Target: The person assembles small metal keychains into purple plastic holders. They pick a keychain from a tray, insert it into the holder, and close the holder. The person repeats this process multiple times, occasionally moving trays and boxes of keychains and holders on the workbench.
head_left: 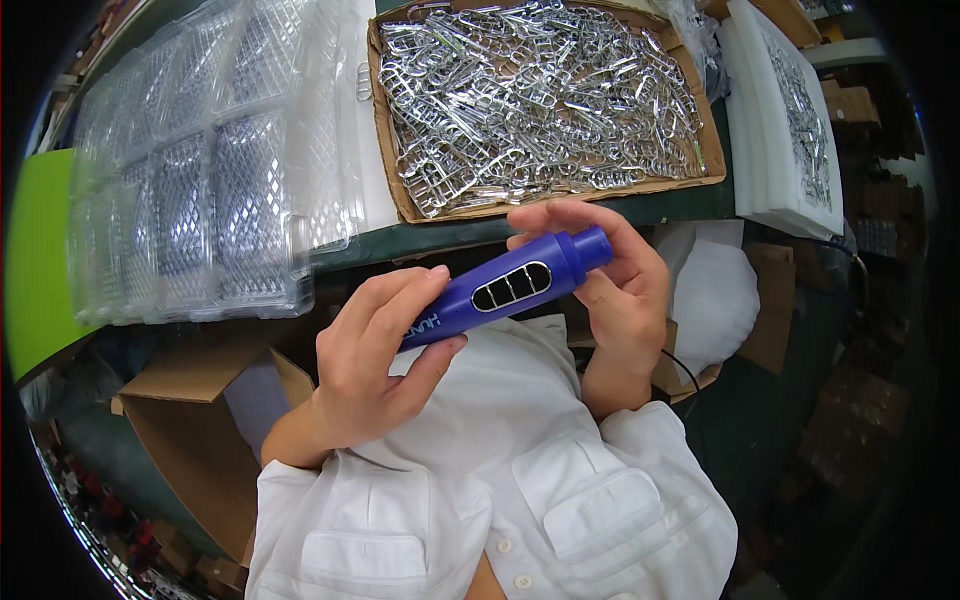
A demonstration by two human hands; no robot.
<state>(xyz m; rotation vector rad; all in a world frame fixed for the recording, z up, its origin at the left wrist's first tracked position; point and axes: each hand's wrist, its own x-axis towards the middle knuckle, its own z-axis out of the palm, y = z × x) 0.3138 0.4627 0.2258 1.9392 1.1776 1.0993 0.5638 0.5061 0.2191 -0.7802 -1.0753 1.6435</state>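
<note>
Above my lap I hold a blue-purple plastic handle [455, 305], slanting up to the right. Its upper face carries a black oval panel [520, 287] divided by a silver frame. The lower left end lies between the thumb and fingers of my left hand [375, 360]. At the narrow, stepped collar on the other end, the thumb and fingers of my right hand [625, 300] curl around it; some of those fingertips are hidden behind it.
A shallow cardboard box [715, 150] full of shiny silver frames stands on the table ahead. Clear plastic trays [250, 160] are stacked at the left, beside a lime-green panel [35, 260]. White foam sheets [760, 130] stand at the right. An open carton [190, 430] sits lower left.
</note>
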